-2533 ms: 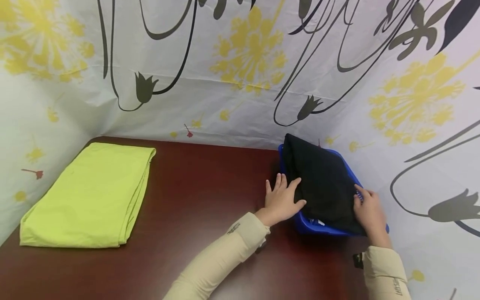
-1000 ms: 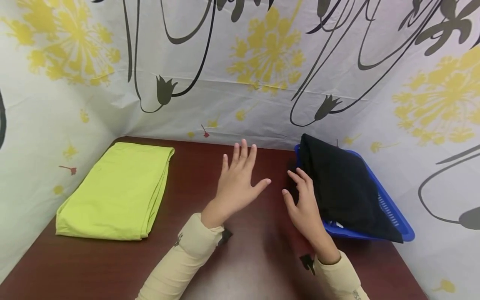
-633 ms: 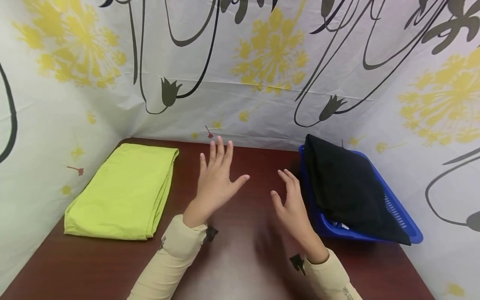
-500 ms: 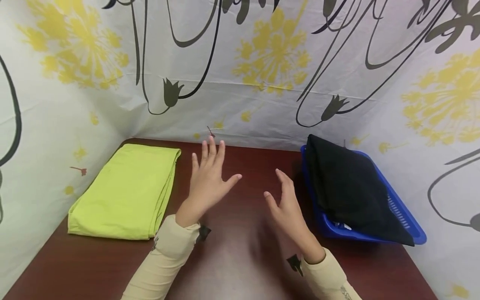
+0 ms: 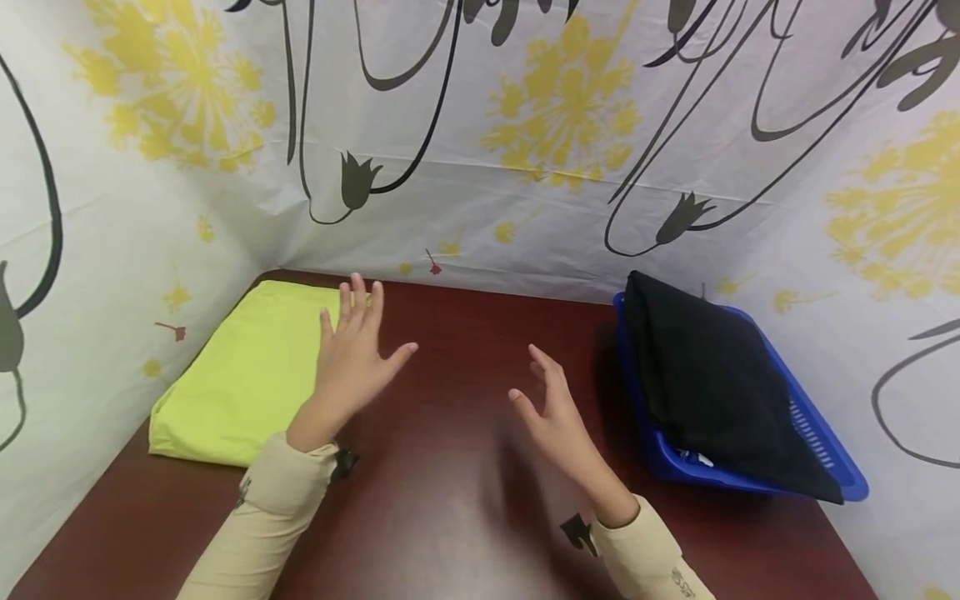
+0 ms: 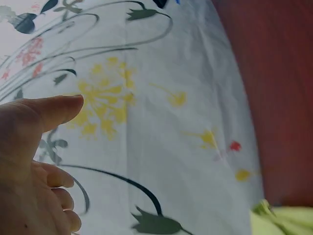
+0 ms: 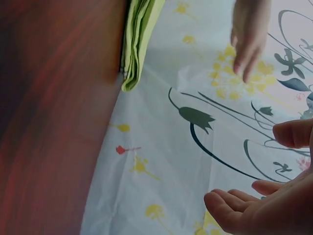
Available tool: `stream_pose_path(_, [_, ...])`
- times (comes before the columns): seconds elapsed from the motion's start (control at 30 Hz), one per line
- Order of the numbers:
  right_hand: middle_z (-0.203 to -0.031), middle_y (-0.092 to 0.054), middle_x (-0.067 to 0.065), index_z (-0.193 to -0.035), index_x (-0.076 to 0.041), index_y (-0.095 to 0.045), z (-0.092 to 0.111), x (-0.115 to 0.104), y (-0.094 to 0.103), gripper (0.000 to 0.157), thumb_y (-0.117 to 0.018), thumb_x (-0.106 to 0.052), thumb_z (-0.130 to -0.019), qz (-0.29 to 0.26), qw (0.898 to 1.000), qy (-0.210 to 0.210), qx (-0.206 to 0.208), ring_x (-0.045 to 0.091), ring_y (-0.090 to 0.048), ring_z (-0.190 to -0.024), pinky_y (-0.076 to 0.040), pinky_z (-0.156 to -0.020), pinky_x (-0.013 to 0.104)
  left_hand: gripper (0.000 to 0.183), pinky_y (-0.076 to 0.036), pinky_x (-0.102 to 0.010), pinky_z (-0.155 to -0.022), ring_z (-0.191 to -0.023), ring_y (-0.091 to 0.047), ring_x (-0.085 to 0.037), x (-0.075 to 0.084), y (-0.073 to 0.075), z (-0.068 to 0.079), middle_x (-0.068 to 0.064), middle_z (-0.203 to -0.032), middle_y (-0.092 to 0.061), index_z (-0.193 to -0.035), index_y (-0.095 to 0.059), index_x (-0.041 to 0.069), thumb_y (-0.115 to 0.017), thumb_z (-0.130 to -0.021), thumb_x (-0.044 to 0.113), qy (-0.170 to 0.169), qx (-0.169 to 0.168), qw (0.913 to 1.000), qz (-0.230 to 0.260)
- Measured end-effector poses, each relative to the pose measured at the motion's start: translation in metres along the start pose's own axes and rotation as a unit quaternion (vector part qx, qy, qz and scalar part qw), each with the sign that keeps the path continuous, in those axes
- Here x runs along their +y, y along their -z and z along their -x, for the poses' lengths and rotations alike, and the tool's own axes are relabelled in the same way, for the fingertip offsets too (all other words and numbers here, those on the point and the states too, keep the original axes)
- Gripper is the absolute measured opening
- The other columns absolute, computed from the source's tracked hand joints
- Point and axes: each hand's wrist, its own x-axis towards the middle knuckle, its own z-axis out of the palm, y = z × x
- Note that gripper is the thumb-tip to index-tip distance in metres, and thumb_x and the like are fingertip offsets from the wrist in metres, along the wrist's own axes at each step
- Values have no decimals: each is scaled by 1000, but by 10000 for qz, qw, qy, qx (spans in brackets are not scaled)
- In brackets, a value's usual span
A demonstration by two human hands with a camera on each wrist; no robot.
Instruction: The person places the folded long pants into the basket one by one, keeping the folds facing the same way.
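Observation:
My left hand (image 5: 348, 367), fingers spread and holding nothing, overlaps the right side of a folded yellow-green cloth (image 5: 240, 379) in the head view. Its thumb points right, toward the middle of the table. My right hand (image 5: 558, 425) hovers over the table between the two cloths, fingers relaxed, palm facing left, with nothing in it. A folded black cloth (image 5: 720, 392) lies in a blue plastic basket (image 5: 813, 433) at the right, one corner hanging over the front rim. The right wrist view shows the yellow-green cloth's layered folded edge (image 7: 139, 44).
The dark red-brown table (image 5: 450, 500) runs back to a white sheet (image 5: 450, 200) printed with flowers, which hangs behind and along both sides. Something white and blue (image 5: 697, 457) peeks out from under the black cloth in the basket.
Both hands have left the black cloth and basket. My left hand has swung left over to the yellow-green cloth; my right hand has moved left to the middle. The head view has shifted slightly.

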Motion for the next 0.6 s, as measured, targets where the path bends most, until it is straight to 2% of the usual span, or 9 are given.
stream_pose_path(0.17, [-154,-31,17,-151,-8,-24,2,2,-6,66,-60,-11,-95,-649,9964,-293,-451,36,-36,-140,-34,-111,54,92,4,-66,-115,-149,10,-37,-34,5,10,-16,-161,12,-155,-7,3,-60,-91,44,135,-26,9999,-54])
stream_pose_path(0.37, [-154,-31,18,-151,-8,-24,-2,1,-16,63,-57,-10,-96,-1427,9821,-665,-1033,38,-35,-140,-37,-109,51,90,0,-70,-112,-148,6,-43,-63,15,19,-24,-160,5,-153,-12,-2,-62,-91,41,195,251,9993,-210])
stream_pose_path(0.5, [-152,-32,24,-150,-4,-23,-2,-1,-26,62,-54,-8,-97,-2033,9648,-865,-1429,42,-36,-139,-38,-109,50,90,-1,-72,-110,-147,8,-44,-77,20,26,-26,-159,7,-153,-12,-3,-62,-91,39,267,297,9986,-346])
stream_pose_path(0.6, [-151,-32,27,-150,0,-22,0,-2,-36,61,-52,-8,-97,-2527,9473,-1034,-1676,45,-36,-137,-37,-110,51,91,-1,-72,-110,-147,8,-45,-86,21,32,-27,-158,8,-153,-12,-4,-62,-91,40,343,275,9983,-392])
